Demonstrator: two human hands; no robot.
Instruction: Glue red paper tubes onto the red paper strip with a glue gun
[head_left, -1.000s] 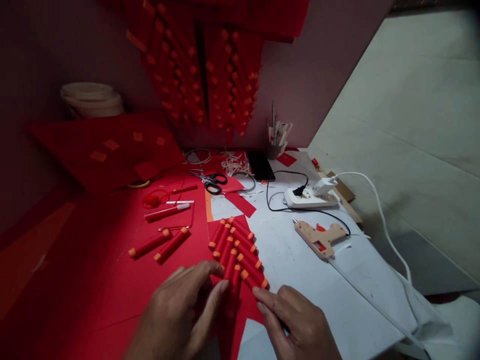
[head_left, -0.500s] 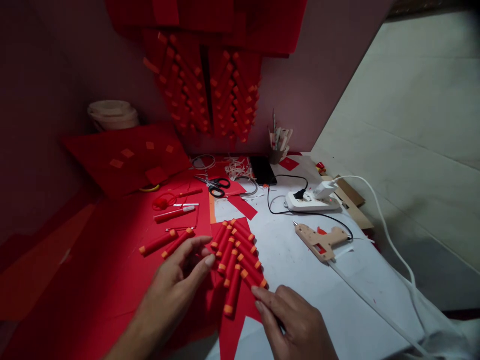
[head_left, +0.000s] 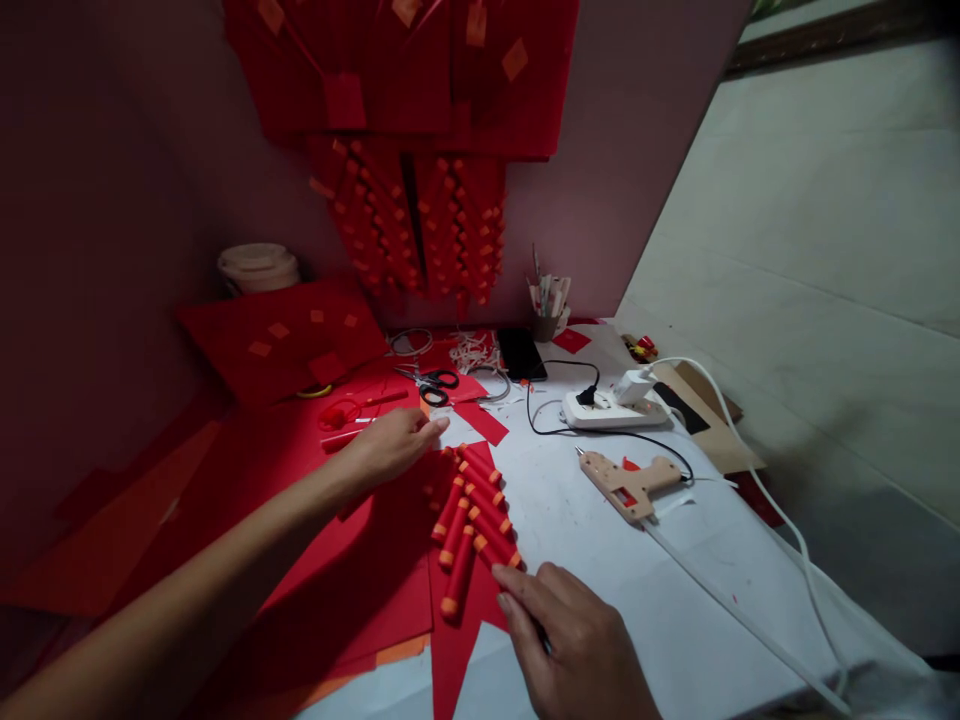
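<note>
Red paper tubes with orange ends (head_left: pixel 480 515) lie in a slanted, two-sided pattern on a pointed red paper strip (head_left: pixel 452 655). My right hand (head_left: pixel 559 620) pinches the lower right tube, thumb and forefinger at its orange end. My left hand (head_left: pixel 397 440) reaches over the upper end of the pattern, near the black-handled scissors (head_left: pixel 435 385); its fingers are drawn together, and whatever they may hold is hidden. A red marker (head_left: pixel 341 438) lies partly behind my left hand.
A glue gun (head_left: pixel 626 485) rests on the right, below a white power strip (head_left: pixel 615 408) with cables. Farther back are a black phone (head_left: pixel 522 355) and a pen cup (head_left: pixel 546 322). Red decorations (head_left: pixel 461 225) hang on the wall.
My left hand has moved up and forward, from beside the tubes to above them. My right hand keeps its place at the lower tube. The view has tilted up slightly.
</note>
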